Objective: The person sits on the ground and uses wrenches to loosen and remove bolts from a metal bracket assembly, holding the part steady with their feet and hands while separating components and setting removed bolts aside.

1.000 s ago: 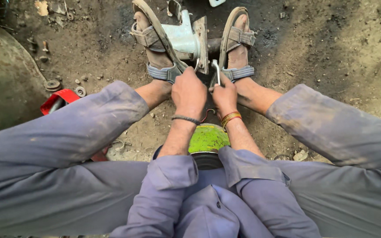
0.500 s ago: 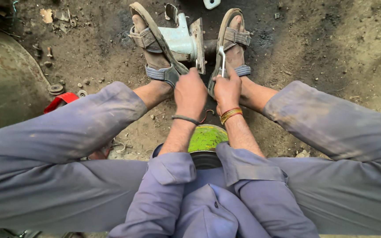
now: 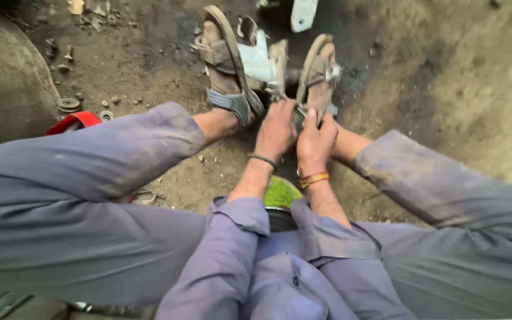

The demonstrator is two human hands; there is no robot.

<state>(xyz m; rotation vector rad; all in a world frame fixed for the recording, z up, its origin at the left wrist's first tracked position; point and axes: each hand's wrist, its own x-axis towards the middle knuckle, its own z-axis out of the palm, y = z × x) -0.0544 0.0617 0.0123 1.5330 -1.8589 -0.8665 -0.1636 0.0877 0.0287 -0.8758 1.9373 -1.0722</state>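
Dark oily dirt floor [image 3: 445,71], scattered metal scraps [image 3: 66,105]

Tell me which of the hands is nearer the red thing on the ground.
Left. The left hand sits closer to the red thing at far left; the right hand is just beyond it.

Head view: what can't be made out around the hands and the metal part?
- Left hand and right hand: fingertips and whatever they grip are hidden by the hands themselves.
- Pale metal part: its lower half is covered by the sandalled feet; motion blur too.
- White object: cut off by the top edge.
- Green round thing: mostly behind the sleeves.
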